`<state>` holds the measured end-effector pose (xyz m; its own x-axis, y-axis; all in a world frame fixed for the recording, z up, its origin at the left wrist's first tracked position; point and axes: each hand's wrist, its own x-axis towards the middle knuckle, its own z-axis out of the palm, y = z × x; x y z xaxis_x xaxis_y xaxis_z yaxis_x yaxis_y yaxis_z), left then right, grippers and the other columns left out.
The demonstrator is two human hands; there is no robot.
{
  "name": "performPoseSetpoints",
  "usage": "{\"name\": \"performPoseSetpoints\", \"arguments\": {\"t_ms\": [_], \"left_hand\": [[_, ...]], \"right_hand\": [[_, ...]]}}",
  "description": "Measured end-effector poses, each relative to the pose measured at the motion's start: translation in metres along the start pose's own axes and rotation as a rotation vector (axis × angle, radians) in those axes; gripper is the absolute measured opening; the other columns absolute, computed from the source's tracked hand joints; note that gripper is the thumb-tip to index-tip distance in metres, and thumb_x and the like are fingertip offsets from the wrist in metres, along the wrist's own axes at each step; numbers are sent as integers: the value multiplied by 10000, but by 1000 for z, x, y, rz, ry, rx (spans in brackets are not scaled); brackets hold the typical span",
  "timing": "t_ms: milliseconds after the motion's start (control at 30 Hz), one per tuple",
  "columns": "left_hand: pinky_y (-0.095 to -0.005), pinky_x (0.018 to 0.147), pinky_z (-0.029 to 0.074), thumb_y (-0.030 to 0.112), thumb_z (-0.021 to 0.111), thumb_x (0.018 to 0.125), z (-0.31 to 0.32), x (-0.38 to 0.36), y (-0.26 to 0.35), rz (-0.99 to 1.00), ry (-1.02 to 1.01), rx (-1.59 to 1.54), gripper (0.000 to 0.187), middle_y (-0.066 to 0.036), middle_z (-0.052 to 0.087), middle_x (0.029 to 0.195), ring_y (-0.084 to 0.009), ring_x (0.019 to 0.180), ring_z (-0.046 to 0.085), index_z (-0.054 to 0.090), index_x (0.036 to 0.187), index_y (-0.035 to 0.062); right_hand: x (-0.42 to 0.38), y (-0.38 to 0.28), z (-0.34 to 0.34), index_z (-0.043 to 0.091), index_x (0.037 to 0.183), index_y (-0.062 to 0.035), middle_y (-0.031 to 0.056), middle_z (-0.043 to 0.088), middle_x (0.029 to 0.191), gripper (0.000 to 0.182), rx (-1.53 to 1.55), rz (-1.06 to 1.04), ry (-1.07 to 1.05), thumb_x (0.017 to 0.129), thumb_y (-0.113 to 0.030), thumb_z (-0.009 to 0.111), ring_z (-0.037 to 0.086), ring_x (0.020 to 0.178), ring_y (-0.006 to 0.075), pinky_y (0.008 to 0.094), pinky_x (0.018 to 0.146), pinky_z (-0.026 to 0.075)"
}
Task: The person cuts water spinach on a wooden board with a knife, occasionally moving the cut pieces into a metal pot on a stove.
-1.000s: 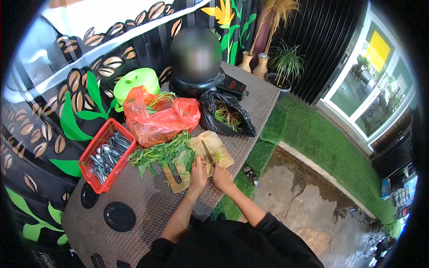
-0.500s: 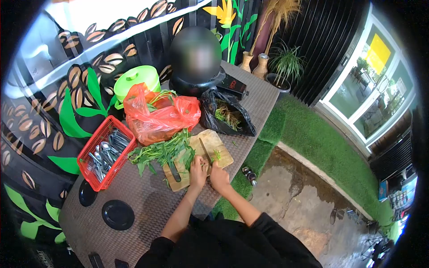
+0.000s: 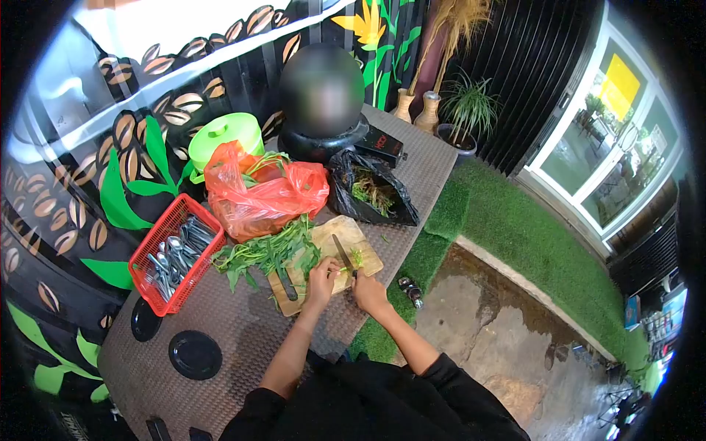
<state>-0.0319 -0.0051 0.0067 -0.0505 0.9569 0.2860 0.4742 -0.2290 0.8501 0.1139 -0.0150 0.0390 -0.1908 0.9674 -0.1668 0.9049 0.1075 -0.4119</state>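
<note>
My right hand (image 3: 370,294) is closed on a knife (image 3: 343,252), whose blade points up and left over the wooden cutting board (image 3: 358,239). Beside it, my left hand (image 3: 321,283) pinches green stems (image 3: 339,270) at the board's middle. Leafy greens (image 3: 273,253) lie left of the hand, partly on the board. Small cut green pieces (image 3: 357,257) rest right of the blade. A dark handle (image 3: 287,285) lies across the board's left part.
Behind the board are a red plastic bag (image 3: 257,195), a black bag of trimmings (image 3: 375,192) and a green lidded pot (image 3: 226,137). A red basket of cutlery (image 3: 176,253) and black plates (image 3: 195,354) lie left. The table edge (image 3: 419,235) runs along the right.
My two hands have moved slightly apart. The knife has shifted a little right and down, and the stems between my hands show more clearly.
</note>
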Motion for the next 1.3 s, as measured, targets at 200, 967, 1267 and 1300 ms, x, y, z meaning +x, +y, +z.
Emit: {"name": "performPoseSetpoints", "arguments": {"t_ms": [200, 967, 1267, 1300], "left_hand": [[-362, 699, 502, -64, 621, 765, 0, -5, 5, 29, 67, 29, 163, -139, 593, 893, -253, 807, 631, 551, 903, -10], [-366, 714, 498, -13, 604, 803, 3, -11, 7, -30, 115, 18, 117, -131, 568, 894, -271, 794, 626, 553, 908, -19], [-380, 701, 486, 3, 604, 799, 7, -16, 0, 57, 136, 89, 132, -144, 574, 877, -296, 823, 614, 565, 925, 7], [-401, 702, 480, 16, 598, 806, 7, -16, -2, 106, 122, 142, 133, -147, 568, 887, -321, 828, 594, 565, 934, 25]], "right_hand": [[-10, -10, 29, 433, 1071, 17, 255, 635, 777, 291, -32, 90, 35, 909, -225, 433, 638, 751, 416, 491, 657, 518], [17, -13, 27, 395, 1080, 26, 251, 639, 776, 250, -30, -45, 72, 891, -137, 410, 652, 713, 394, 463, 575, 533], [-1, -1, 44, 416, 1067, -2, 223, 634, 705, 331, -64, 5, 131, 920, -297, 450, 647, 654, 388, 471, 557, 522], [-2, 2, 39, 418, 1059, -11, 217, 635, 699, 329, -64, 20, 139, 920, -308, 450, 646, 655, 388, 472, 560, 521]]}}
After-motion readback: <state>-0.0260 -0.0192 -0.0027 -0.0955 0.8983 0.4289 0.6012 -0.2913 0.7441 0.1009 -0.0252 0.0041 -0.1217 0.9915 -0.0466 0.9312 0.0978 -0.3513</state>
